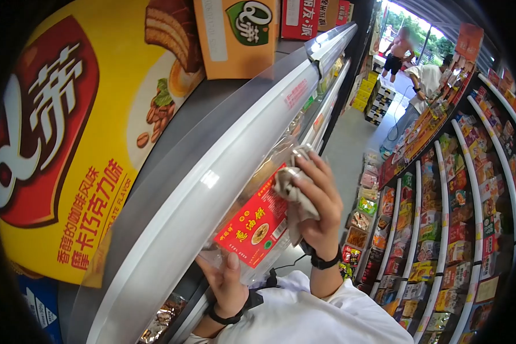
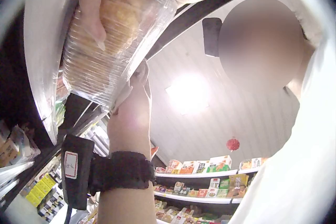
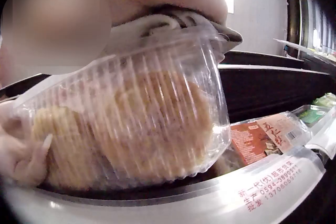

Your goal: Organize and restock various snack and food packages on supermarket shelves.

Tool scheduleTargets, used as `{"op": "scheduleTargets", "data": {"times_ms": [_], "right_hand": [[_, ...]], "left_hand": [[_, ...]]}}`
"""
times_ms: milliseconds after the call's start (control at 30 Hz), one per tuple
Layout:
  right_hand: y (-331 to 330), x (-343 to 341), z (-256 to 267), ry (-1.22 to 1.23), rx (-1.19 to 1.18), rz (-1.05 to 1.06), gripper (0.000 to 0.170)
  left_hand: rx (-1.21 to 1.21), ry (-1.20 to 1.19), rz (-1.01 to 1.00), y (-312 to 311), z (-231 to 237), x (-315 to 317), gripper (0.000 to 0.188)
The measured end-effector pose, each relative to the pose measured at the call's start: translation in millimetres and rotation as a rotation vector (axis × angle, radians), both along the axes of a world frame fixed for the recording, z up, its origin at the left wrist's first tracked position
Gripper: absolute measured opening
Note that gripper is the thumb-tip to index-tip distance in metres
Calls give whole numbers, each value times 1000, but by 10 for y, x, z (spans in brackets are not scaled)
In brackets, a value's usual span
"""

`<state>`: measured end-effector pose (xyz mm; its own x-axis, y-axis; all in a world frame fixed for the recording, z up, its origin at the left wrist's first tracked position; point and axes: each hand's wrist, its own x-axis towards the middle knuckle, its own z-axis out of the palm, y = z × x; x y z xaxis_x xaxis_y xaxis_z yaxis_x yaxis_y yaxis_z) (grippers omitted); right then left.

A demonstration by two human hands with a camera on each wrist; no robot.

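Shop aisle, shelves of packets point(image 1: 458, 229) curving down the right side, two people point(image 1: 401, 51) near the bright far end. Head view: a big yellow carton point(image 1: 69, 143) with a red emblem fills the left, an orange carton point(image 1: 235, 43) beside it on the shelf behind a white shelf edge point(image 1: 172, 212). Clear container point(image 1: 255, 221) with a red label point(image 1: 258, 223) is held tilted, up off the shelf, alongside that edge. I have the left hand point(image 1: 229, 286) gripping its lower end, thumb on the upper side. The right hand point(image 1: 321, 203) has its fingers bent round a grey-white cloth point(image 1: 298, 198), bunched against the container's upper end. Black bands on both wrists.

Left wrist view: I see the left hand across the top, fingers over the ribbed clear plastic; golden-brown baked rounds point(image 2: 118, 19) inside. The right forearm point(image 2: 128, 134) rises behind the container. Ceiling light point(image 2: 187, 92) and a red hanging ornament point(image 2: 233, 143) beyond.

Right wrist view: container's ribbed side faces me, the rounds plain through it. Cloth lies along its top under the right hand; left fingertips touch the far left end. Red-labelled packet point(image 3: 270, 137) on the shelf just beside, behind a clear strip with red print point(image 3: 278, 182).
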<state>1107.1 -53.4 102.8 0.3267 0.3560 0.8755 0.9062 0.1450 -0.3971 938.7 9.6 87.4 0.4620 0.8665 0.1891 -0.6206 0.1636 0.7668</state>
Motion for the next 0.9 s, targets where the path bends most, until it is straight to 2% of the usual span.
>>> {"op": "scheduleTargets", "data": {"times_ms": [133, 167, 200, 267, 333, 400, 433, 467, 533, 567, 600, 667, 700, 800, 833, 867, 900], "right_hand": [[3, -153, 9, -1, -40, 6, 42], [13, -216, 14, -27, -61, 8, 41], [22, -304, 77, -28, -82, 40, 41], [9, -437, 46, -92, -148, 119, 39], [23, -562, 76, -131, -149, 143, 34], [30, -690, 76, -201, -195, 186, 30], [46, -724, 86, -244, -186, 178, 29], [58, -762, 100, -235, -164, 194, 28], [69, -760, 89, -238, -173, 189, 28], [76, -745, 90, -242, -162, 189, 28], [85, -727, 91, -248, -153, 196, 28], [96, -691, 99, -262, -137, 188, 29], [96, -677, 88, -242, -147, 206, 30], [84, -626, 105, -198, -183, 275, 32], [86, -628, 117, -168, -188, 300, 32], [82, -611, 104, -131, -174, 326, 34], [92, -614, 105, -130, -160, 321, 33]], "left_hand": [[-37, -13, -11, 10, -7, 0, 80], [40, -18, -9, 25, -71, -9, 72], [48, -18, 7, 41, -103, -8, 72], [61, -58, -67, 64, -151, -2, 65], [125, 16, -48, 139, -287, -64, 63], [886, 533, 193, 221, -285, -139, 63], [459, 258, 12, 145, -257, -101, 60], [462, 266, 8, 155, -314, -123, 60], [613, 518, 51, 188, -377, -141, 58], [742, 554, 67, 218, -410, -166, 57], [733, 558, 70, 202, -421, -147, 57], [394, 183, -5, 154, -358, -92, 56], [288, 216, -33, 169, -422, -91, 51], [405, 155, 42, 155, -310, -35, 45], [128, 38, -74, 156, -632, -39, 40], [176, 18, 17, 117, -205, -19, 38], [167, 3, 36, 91, -160, -5, 37]]}}
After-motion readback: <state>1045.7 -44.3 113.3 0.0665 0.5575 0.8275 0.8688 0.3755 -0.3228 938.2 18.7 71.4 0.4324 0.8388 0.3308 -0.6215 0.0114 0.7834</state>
